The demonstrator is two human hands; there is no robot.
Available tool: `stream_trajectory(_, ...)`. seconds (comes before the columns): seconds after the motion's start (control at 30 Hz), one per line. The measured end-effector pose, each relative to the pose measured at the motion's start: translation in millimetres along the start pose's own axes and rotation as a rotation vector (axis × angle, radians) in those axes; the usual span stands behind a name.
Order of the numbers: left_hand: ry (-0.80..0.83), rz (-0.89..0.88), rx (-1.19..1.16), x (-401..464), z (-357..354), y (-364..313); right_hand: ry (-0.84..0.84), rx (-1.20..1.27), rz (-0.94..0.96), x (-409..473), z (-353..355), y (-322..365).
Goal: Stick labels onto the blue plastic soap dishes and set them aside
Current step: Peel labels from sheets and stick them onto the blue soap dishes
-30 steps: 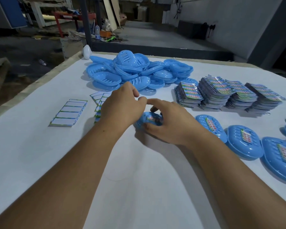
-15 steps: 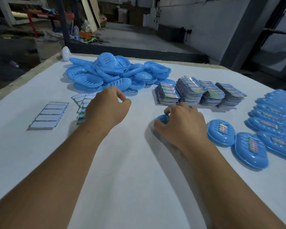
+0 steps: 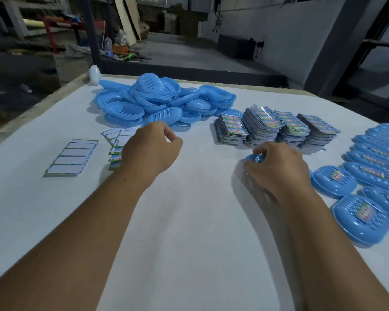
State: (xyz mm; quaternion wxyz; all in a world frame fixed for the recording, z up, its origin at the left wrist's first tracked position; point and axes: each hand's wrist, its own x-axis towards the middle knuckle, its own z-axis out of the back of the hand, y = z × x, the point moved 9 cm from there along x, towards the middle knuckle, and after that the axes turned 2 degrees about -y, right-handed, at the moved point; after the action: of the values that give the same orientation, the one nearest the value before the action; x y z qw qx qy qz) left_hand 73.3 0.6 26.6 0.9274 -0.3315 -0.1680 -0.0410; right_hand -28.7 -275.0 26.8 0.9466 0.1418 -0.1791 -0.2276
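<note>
The right hand [image 3: 276, 169] reaches forward over the white tabletop [image 3: 189, 232], palm down, its fingers curled over a blue soap dish [image 3: 253, 158] so that only the dish's far left edge shows past the knuckles. Its grip is closed around that dish, which sits low at the tabletop just in front of the stacks of printed labels [image 3: 274, 126]; whether the dish touches the surface cannot be told. The left hand [image 3: 151, 149] hangs to the left, well apart from the right, forearm stretched out from the lower left corner. Its fingers are loosely curled, thumb tip near the forefinger, and the grip looks empty, though the palm side is hidden.

Just beyond the left hand lies a heap of unlabelled dishes [image 3: 162, 102], jumbled and overlapping near the far edge. Partly under the left hand's knuckles is a fanned strip of label sheets [image 3: 116, 142], and farther left a separate backing sheet [image 3: 73, 157] lies flat. To the right of the right hand, labelled dishes [image 3: 334, 180] lie in rows, each with a colourful sticker on top; the nearest one almost touches the right wrist. A small white object [image 3: 94, 74] stands at the far left corner of the tabletop.
</note>
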Motion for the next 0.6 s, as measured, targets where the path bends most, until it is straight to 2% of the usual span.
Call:
stream_trajectory(0.17, 0.014, 0.006, 0.006, 0.3, -1.2, 0.4, -0.008, 0.028, -0.017, 2.8, 2.2, -3.4)
stream_trajectory(0.33, 0.059, 0.006, -0.002, -1.1, -5.4, -1.4, -0.078, 0.07, 0.147, 6.0, 10.6, 35.2)
stream_trajectory(0.5, 0.115, -0.013, 0.031, -1.1, -10.1, -3.7, 0.057, 0.098, 0.305, 21.7, -10.5, 92.0)
stream_trajectory(0.6, 0.096, -0.026, 0.09, -0.7, -8.6, -1.9, 0.141, 0.13, 0.397, 28.0, -29.6, 119.2)
